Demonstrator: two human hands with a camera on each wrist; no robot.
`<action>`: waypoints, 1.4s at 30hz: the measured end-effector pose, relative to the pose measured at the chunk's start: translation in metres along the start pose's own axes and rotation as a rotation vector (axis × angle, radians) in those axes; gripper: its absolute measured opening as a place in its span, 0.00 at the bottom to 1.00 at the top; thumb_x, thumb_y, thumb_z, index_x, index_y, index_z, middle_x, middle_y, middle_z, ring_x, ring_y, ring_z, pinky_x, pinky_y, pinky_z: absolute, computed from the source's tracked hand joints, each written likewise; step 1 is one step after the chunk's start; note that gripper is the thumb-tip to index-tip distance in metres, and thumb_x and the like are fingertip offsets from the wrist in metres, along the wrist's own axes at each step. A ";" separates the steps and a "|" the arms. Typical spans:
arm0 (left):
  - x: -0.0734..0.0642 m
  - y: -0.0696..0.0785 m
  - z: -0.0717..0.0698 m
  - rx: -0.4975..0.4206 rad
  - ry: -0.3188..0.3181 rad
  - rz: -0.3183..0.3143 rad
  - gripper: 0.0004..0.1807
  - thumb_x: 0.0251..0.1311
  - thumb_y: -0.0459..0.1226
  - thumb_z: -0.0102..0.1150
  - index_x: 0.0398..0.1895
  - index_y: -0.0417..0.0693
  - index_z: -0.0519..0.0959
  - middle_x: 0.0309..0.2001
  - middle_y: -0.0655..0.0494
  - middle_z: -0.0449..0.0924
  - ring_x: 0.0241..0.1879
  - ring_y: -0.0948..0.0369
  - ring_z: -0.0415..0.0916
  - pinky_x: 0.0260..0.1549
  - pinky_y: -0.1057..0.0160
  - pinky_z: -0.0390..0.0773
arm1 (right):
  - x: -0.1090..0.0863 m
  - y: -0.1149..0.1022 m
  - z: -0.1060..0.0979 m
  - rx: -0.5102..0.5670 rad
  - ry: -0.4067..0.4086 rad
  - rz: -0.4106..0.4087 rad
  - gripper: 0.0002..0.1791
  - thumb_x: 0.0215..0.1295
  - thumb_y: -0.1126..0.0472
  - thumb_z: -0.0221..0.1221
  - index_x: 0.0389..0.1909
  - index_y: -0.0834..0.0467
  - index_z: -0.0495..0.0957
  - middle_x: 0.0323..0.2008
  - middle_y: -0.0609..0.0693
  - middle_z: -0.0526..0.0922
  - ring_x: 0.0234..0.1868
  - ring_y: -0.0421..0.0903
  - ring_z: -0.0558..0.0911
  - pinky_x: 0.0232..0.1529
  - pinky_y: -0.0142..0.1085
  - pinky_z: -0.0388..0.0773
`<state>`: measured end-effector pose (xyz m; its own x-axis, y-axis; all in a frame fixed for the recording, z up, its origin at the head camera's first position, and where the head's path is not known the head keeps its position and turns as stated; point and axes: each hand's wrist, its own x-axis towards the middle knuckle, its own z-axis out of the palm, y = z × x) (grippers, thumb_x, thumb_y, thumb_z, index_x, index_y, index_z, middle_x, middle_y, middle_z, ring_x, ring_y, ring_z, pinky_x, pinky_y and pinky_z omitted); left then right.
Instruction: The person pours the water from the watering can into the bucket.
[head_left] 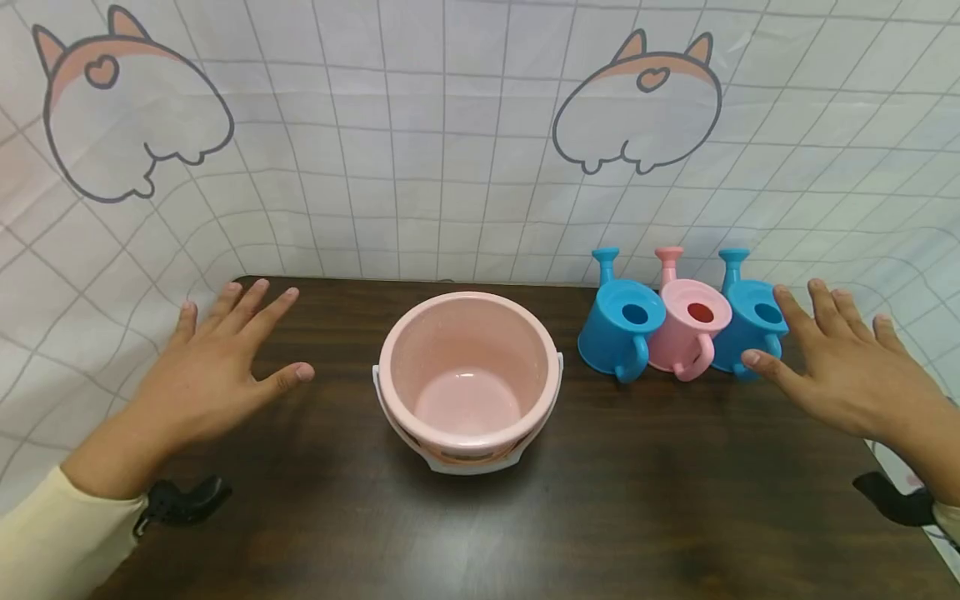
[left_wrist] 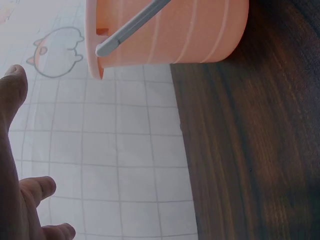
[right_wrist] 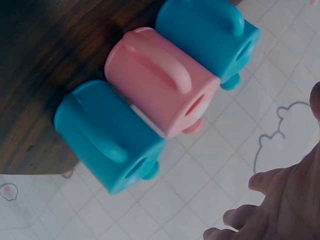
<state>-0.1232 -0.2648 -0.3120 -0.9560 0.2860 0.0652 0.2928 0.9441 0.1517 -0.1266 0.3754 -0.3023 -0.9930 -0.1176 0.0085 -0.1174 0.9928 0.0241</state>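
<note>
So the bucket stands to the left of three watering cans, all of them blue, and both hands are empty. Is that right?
Not all blue: in the head view, the middle watering can is pink, between the left blue can and the right blue can. The bucket does stand to their left, and the left hand and right hand are both empty.

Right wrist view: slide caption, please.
One pink plastic watering can between two blue plastic watering cans on a dark wood-grained table, the open right hand apart.
</note>
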 end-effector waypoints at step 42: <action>0.002 0.028 0.046 -0.237 0.198 0.119 0.46 0.64 0.60 0.63 0.80 0.55 0.59 0.74 0.42 0.64 0.73 0.37 0.57 0.68 0.31 0.47 | 0.010 -0.030 0.025 0.173 -0.015 -0.075 0.53 0.73 0.31 0.49 0.80 0.67 0.44 0.73 0.75 0.57 0.67 0.79 0.62 0.52 0.73 0.66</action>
<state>-0.1176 -0.2305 -0.3528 -0.8996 0.3325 0.2830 0.4203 0.8350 0.3551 -0.1338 0.3452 -0.3276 -0.9813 -0.1923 -0.0017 -0.1899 0.9706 -0.1482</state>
